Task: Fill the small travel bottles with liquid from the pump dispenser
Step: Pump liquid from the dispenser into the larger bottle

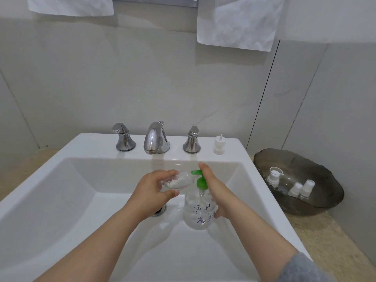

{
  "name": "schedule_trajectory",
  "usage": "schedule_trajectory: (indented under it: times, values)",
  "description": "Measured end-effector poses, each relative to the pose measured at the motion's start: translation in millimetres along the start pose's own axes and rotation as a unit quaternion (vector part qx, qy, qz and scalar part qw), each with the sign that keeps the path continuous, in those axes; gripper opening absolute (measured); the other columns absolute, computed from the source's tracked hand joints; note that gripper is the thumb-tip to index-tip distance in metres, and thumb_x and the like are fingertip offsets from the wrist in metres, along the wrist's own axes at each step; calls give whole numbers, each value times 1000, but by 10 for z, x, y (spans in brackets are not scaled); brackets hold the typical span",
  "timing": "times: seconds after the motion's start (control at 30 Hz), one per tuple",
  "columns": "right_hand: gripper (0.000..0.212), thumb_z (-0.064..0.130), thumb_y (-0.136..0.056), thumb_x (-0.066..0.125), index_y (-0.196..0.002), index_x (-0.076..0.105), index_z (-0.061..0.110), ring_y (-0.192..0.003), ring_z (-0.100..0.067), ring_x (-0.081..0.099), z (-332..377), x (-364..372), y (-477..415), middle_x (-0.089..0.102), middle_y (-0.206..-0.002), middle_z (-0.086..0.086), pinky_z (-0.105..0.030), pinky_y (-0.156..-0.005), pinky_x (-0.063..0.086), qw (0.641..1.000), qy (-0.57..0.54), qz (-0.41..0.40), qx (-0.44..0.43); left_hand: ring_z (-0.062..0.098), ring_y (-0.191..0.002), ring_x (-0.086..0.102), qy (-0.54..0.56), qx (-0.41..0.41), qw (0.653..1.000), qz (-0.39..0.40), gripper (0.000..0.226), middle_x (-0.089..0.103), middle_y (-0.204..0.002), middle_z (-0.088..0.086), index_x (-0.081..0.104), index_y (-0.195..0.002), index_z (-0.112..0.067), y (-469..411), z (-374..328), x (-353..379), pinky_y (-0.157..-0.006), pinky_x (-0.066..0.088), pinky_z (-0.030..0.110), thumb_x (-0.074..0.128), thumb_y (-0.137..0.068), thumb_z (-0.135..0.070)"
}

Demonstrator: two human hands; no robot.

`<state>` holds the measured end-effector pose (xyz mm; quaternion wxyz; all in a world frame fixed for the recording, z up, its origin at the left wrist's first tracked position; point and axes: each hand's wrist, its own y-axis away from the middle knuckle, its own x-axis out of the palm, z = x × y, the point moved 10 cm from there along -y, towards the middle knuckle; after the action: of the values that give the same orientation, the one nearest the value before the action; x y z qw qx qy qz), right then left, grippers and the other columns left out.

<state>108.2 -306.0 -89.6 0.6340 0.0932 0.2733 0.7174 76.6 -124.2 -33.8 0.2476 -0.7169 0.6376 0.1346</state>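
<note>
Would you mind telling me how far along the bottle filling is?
Done: a cap stands off on the sink ledge. In hand: the left hand holds a small bottle to the green nozzle; the right hand grips the dispenser. Left: three bottles wait in the dish, fill unclear.

Both forearms reach forward, converging. Left hand [155, 185] pinches bottle [180, 181], fingers above, thumb below. Right hand [215, 191] wraps dispenser [198, 215], index finger atop pump [195, 172].
</note>
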Motion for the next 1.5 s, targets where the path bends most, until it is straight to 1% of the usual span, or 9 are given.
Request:
schedule_trajectory:
  times: [0.1, 0.53, 0.6, 0.7, 0.83, 1.0, 1.17, 1.37, 1.5]
  values:
    - [84, 80, -80, 39, -144, 40, 25, -138, -33, 33, 4, 8, -5, 39, -148, -4, -53, -107, 28, 1000, 3, 5, 2, 9, -93, 58, -1, 0, 1000, 2, 46, 64, -107, -20, 64, -113, -35, -4, 0, 1, -78, 43, 11, 77, -74, -15]
    - [79, 77, -83, 38, -143, 40, 25, -138, -33, 33, 11, 17, 19, 40, -148, -4, -53, -107, 28, 1000, -2, -2, 3, 12, -91, 58, -5, -5, 1000, 0, 47, 65, -106, -17, 64, -114, -37, -18, 36, 6, -79, 44, 15, 78, -74, -16]
    - [78, 75, -85, 38, -141, 42, 23, -131, -32, 39, 23, 13, 27, 43, -143, -5, -50, -102, 31, 1000, -4, -6, -5, 11, -90, 58, -5, -4, 1000, 2, 48, 65, -107, -17, 64, -114, -36, -21, 33, 9, -79, 44, 15, 78, -74, -16]
    - [74, 72, -87, 38, -137, 47, 19, -106, -27, 44, 59, 13, 43, 49, -123, -5, -41, -89, 33, 1000, -4, -12, -22, 14, -92, 60, -6, -14, 1000, 4, 49, 66, -107, -14, 63, -114, -36, -25, 56, 20, -83, 46, 20, 78, -73, -16]
    - [68, 69, -89, 39, -133, 48, 19, -113, -28, 44, 81, 7, 63, 43, -114, -3, -39, -86, 30, 1000, -4, -13, -23, 15, -100, 60, -4, -25, 1000, 4, 49, 67, -108, -13, 64, -115, -34, -23, 81, 21, -90, 48, 28, 79, -73, -15]
    - [48, 62, -93, 41, -108, 53, 18, -93, -22, 42, 119, -18, 76, 48, -103, -3, -37, -84, 33, 999, 3, -14, -40, -2, -100, 57, 9, -37, 999, 21, 50, 64, -106, -18, 64, -119, -23, 5, 74, 61, -93, 42, 20, 77, -73, -8]
    - [60, 64, -92, 39, -124, 53, 16, -99, -23, 41, 124, -6, 70, 47, -110, -4, -38, -86, 33, 999, 16, -21, -47, 2, -106, 57, -2, -38, 999, 22, 51, 64, -109, -16, 63, -120, -23, 9, 84, 73, -99, 43, 25, 77, -74, -9]
    - [51, 66, -92, 36, -107, 54, 20, -97, -25, 44, 118, -5, 49, 50, -108, -5, -38, -87, 35, 998, 23, -22, -52, 1, -105, 58, -3, -34, 999, 23, 51, 65, -110, -17, 63, -120, -25, 1, 85, 68, -96, 45, 26, 78, -74, -10]
    - [61, 71, -89, 34, -124, 51, 23, -104, -25, 43, 93, 2, 43, 48, -121, -5, -39, -87, 32, 999, 25, -16, -44, -9, -98, 54, -12, -14, 1000, 10, 49, 62, -109, -20, 63, -119, -28, 9, 23, 28, -83, 39, 7, 77, -75, -12]
